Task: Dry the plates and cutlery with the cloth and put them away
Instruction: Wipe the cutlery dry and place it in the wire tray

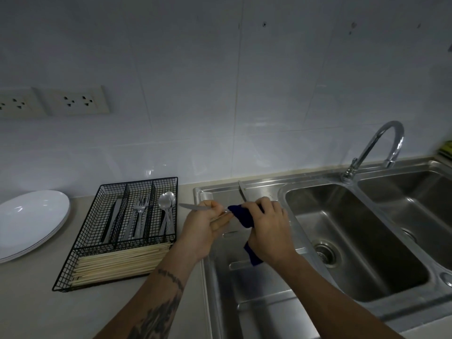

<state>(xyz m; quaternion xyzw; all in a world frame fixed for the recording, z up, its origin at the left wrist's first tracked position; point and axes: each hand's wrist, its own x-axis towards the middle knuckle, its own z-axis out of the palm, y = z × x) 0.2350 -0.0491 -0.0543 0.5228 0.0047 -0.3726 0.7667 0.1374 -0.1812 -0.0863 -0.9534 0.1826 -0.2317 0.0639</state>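
Observation:
My left hand (206, 223) grips a table knife (189, 206) whose blade points left, over the counter's edge beside the sink. My right hand (266, 228) grips a dark blue cloth (243, 216) wrapped round the knife's other end; a tail of the cloth hangs below the wrist. A second knife (242, 190) lies on the steel draining board (244, 289) behind the hands. White plates (29, 221) are stacked at the left. A black wire cutlery tray (168, 182) holds knives, forks, spoons (167, 200) and chopsticks (122, 261).
A double steel sink (354, 241) with a curved tap (381, 148) fills the right side. Wall sockets (75, 100) sit on the tiled wall at the left. A green object (446, 149) shows at the far right edge.

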